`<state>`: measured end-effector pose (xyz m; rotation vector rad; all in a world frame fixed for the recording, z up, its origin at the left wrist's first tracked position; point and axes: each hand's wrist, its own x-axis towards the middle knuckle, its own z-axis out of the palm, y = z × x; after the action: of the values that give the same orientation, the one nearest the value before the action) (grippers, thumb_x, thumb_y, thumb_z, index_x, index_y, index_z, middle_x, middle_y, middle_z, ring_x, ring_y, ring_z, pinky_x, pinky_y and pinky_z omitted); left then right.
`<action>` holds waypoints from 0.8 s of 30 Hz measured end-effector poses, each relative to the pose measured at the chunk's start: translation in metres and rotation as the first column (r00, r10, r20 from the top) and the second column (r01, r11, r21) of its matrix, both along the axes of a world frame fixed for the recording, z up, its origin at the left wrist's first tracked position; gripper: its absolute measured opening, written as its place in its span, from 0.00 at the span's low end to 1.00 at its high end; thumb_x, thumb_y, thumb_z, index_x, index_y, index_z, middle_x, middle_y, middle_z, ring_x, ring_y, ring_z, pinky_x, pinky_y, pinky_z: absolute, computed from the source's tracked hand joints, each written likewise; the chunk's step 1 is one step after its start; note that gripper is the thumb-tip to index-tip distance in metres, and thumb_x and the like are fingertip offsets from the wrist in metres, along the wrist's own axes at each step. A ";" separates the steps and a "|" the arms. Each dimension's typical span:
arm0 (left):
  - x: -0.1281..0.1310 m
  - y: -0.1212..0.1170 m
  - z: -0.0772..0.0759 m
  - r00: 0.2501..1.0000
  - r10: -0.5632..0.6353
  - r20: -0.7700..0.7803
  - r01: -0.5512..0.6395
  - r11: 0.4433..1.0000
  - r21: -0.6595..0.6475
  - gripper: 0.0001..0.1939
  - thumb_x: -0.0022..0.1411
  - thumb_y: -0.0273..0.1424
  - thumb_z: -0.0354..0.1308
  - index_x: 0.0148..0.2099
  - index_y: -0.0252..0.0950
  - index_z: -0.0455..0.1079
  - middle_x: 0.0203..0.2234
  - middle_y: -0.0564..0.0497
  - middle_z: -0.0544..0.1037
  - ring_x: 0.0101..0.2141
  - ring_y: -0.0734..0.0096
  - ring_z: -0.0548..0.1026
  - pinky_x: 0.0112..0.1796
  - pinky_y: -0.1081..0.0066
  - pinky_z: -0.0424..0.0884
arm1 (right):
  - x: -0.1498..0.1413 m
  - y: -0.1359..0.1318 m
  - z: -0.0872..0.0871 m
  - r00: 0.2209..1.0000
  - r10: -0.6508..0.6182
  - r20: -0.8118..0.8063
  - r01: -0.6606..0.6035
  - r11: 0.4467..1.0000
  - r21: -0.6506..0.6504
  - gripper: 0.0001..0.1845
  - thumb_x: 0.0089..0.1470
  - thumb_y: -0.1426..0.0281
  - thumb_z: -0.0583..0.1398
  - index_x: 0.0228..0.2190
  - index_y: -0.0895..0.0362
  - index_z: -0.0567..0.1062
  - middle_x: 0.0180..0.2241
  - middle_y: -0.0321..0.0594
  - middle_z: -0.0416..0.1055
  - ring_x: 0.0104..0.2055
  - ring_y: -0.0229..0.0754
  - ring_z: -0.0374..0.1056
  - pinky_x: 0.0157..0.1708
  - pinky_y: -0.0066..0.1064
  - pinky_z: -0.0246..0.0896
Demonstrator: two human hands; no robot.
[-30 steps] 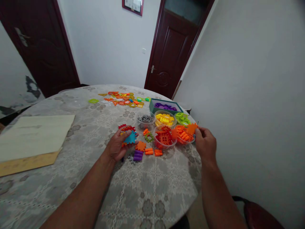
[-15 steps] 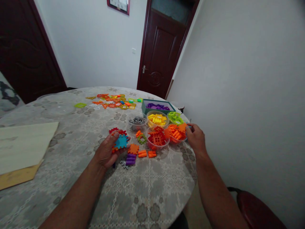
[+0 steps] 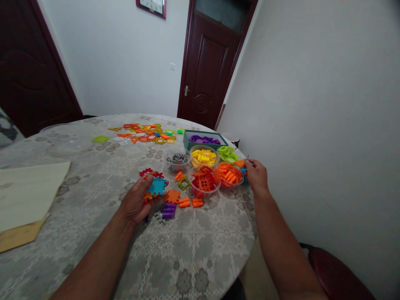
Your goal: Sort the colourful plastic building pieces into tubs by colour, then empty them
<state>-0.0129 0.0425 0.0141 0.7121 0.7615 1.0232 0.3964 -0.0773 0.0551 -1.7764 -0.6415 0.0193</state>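
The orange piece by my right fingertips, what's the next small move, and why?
I'd probably ease the orange piece slightly left and lower it into the nearest clear bowl. It sits by that bowl's far right edge, seemingly in your right hand's grip, and the pieces inside look the same colour.

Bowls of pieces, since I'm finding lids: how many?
4 clearly: grey bowl leftmost, yellow bowl beside it, red bowl nearer, orange bowl right of red. Green pieces may hide a fifth.

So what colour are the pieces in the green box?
Purple, clearest in the head view.
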 end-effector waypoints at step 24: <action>0.000 -0.001 -0.001 1.000 -0.013 -0.007 0.013 1.000 0.009 0.23 0.56 0.38 0.75 0.51 0.38 0.75 0.44 0.42 0.82 0.42 0.54 0.84 0.34 0.57 0.86 | -0.005 0.010 -0.004 0.935 0.202 0.291 -0.096 0.935 -0.342 0.22 0.52 0.67 0.57 0.43 0.58 0.86 0.45 0.49 0.84 0.48 0.51 0.78 0.56 0.41 0.67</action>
<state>-0.0124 0.0411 0.0132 0.7281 0.7577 1.0135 0.3911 -0.0670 0.0511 -2.0626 -1.0622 -0.0661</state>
